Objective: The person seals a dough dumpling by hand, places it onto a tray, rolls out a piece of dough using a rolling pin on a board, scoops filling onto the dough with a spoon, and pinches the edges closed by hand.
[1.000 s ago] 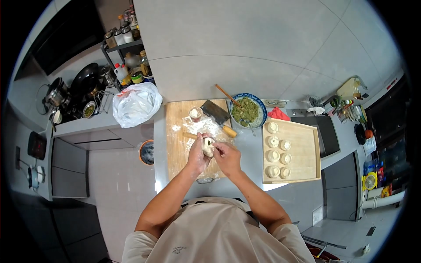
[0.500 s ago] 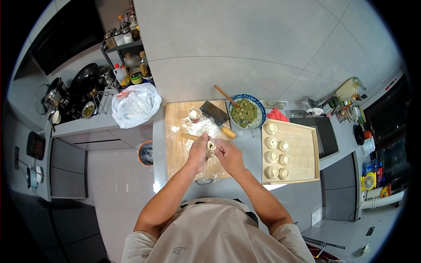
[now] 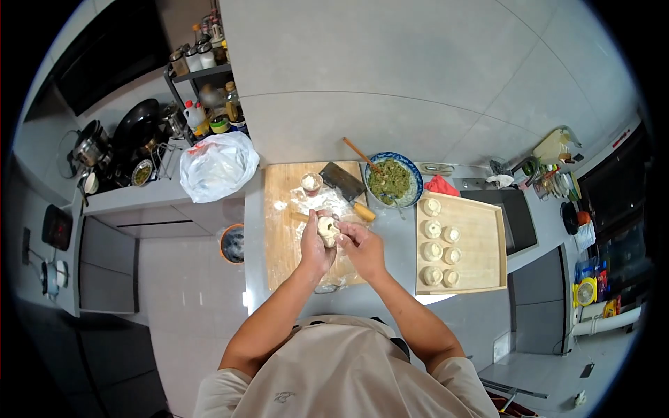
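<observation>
My left hand (image 3: 316, 248) cradles a round, pale dough bun (image 3: 327, 230) with a small dark opening at its top. My right hand (image 3: 362, 249) pinches the bun's right edge with thumb and fingers. Both hands are above a floured wooden board (image 3: 279, 245). Partly hidden behind my left hand lies a rolling pin (image 3: 299, 217). Farther back on the board are a small cup of flour (image 3: 311, 182) and a cleaver (image 3: 341, 181) with a wooden handle.
A blue-rimmed bowl (image 3: 391, 180) of green filling, with a wooden-handled utensil in it, stands behind the board. To the right, a wooden tray (image 3: 481, 244) holds several shaped buns (image 3: 432, 228). A white plastic bag (image 3: 219, 167) sits at left, near an orange-rimmed bucket (image 3: 232, 244) below.
The bun has turned so its top faces up towards me, and its opening looks smaller. Both hands have shifted slightly left. The things on the counter stay in place.
</observation>
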Demonstrator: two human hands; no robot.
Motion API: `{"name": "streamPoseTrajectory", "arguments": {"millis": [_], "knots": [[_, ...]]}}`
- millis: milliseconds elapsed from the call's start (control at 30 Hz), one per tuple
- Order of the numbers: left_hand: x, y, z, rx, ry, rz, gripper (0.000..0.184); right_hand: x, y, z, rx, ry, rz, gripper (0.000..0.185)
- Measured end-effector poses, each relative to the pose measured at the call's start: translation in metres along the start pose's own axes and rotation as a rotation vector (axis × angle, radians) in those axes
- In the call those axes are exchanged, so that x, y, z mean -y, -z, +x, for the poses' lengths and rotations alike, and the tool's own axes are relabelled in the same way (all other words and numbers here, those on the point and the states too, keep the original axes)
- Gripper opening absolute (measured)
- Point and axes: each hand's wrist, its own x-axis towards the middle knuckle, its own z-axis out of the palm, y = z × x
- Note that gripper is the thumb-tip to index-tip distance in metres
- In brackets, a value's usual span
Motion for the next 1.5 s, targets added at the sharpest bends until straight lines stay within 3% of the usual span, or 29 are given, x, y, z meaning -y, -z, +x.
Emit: {"name": "streamPoseTrajectory", "arguments": {"millis": [167, 233, 333, 533, 800, 900, 967, 1000, 1033, 1067, 1133, 1267, 1333, 1367, 1433, 1500], "knots": [[-0.008, -0.011, -0.002, -0.092, 0.083, 0.044, 0.028, 0.016, 0.009, -0.003, -0.03, 0.291, -0.388, 0.024], [-0.009, -0.014, -0.003, -0.067, 0.047, 0.179, 0.026, 0.008, 0.011, 0.002, -0.02, 0.589, -0.515, 0.027], [-0.013, -0.015, -0.004, -0.077, 0.075, 0.328, 0.026, 0.008, 0.02, 0.005, 0.091, 0.691, -0.712, 0.024], [-0.02, -0.013, -0.003, 0.021, 0.053, 0.446, 0.03, 0.02, 0.015, 0.007, 0.018, 0.558, -0.392, 0.023], [-0.033, -0.012, -0.002, 0.033, 0.225, 0.496, 0.053, 0.013, 0.022, 0.012, 0.093, 0.749, -0.571, 0.026], [-0.038, -0.017, -0.001, -0.099, 0.285, 0.58, 0.057, 0.013, 0.023, 0.016, 0.116, 0.753, -0.562, 0.027], [-0.044, -0.015, 0.003, 0.112, 0.237, 0.591, 0.055, 0.012, 0.022, 0.015, 0.142, 0.754, -0.547, 0.026], [-0.041, -0.015, 0.003, 0.114, 0.238, 0.591, 0.055, 0.017, 0.016, 0.009, 0.065, 0.536, -0.45, 0.023], [-0.035, -0.014, 0.001, 0.088, 0.075, 0.537, 0.052, 0.02, 0.009, 0.004, -0.009, 0.321, -0.35, 0.019], [-0.029, -0.014, -0.001, 0.061, -0.09, 0.482, 0.049, 0.018, 0.002, 0.001, -0.009, 0.324, -0.349, 0.019], [-0.021, -0.021, -0.004, 0.022, -0.144, 0.357, 0.041, 0.017, -0.011, -0.002, -0.048, 0.084, -0.121, 0.015], [-0.022, -0.026, -0.01, -0.066, -0.08, 0.102, 0.035, 0.024, -0.007, -0.006, 0.014, 0.198, -0.234, 0.019], [-0.026, -0.027, -0.011, -0.024, -0.067, 0.281, 0.029, 0.017, 0.0, -0.001, 0.004, 0.517, -0.45, 0.024], [-0.027, -0.028, -0.012, -0.022, -0.068, 0.282, 0.029, 0.014, 0.003, 0.002, 0.003, 0.519, -0.45, 0.024], [-0.027, -0.029, -0.012, -0.037, -0.034, 0.324, 0.025, 0.016, 0.008, 0.008, 0.024, 0.733, -0.494, 0.027], [-0.026, -0.033, -0.012, -0.05, -0.043, 0.344, 0.025, 0.029, 0.01, 0.006, 0.015, 0.631, -0.474, 0.026]]}}
